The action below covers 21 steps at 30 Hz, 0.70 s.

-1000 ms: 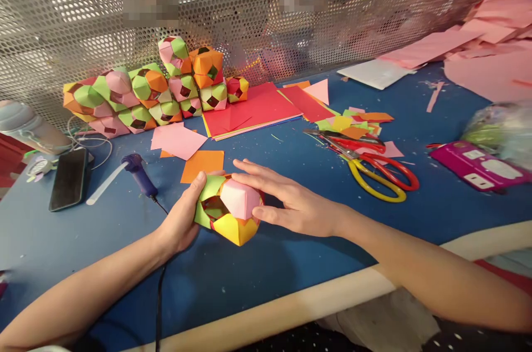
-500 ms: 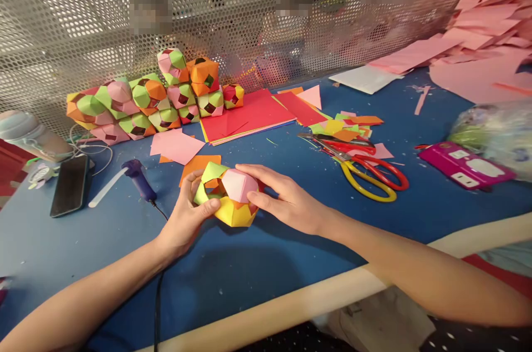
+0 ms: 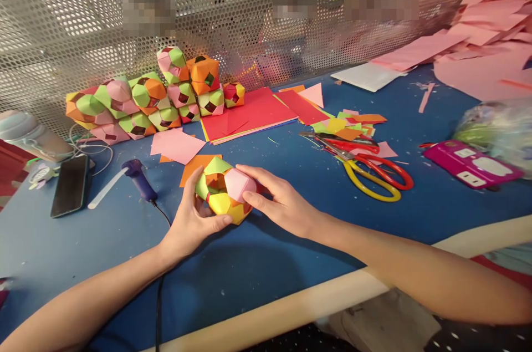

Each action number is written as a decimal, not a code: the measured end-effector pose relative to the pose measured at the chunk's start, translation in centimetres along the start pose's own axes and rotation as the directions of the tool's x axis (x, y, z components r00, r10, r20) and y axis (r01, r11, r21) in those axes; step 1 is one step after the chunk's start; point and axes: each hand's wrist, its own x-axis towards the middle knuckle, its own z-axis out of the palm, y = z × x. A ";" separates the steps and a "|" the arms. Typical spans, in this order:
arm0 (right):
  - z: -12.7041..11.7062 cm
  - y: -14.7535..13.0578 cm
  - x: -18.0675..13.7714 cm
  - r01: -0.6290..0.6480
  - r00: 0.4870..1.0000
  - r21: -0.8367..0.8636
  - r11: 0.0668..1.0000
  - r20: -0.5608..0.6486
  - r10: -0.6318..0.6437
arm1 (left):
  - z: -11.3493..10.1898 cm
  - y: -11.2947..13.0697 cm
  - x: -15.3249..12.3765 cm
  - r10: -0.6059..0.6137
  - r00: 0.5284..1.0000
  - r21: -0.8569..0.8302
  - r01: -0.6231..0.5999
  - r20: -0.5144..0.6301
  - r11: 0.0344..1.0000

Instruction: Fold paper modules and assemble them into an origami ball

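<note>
A folded paper ball (image 3: 224,188) of green, pink, yellow and orange panels sits between both my hands just above the blue table (image 3: 257,252). My left hand (image 3: 193,222) cups it from the left, thumb under the yellow panel and fingers behind. My right hand (image 3: 280,202) holds its right side, fingertips pressed on the pink panel. An orange paper square (image 3: 192,165) lies just behind the ball.
A pile of finished paper balls (image 3: 153,97) stands against the perforated screen. Red paper sheets (image 3: 249,113), pink squares (image 3: 177,144), scissors (image 3: 366,166), a glue gun (image 3: 139,177) with its cord, a phone (image 3: 70,183) and a magenta box (image 3: 474,163) lie around.
My left thumb has slid under the ball and the ball has turned slightly, showing its open hole more. My right hand went from lying flat on it to gripping its side.
</note>
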 end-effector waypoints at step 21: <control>-0.8 -0.9 -0.1 0.003 1.000 -0.009 1.000 -0.016 -0.003 | -0.6 -0.3 -0.2 0.050 0.994 0.027 -0.053 0.101 0.998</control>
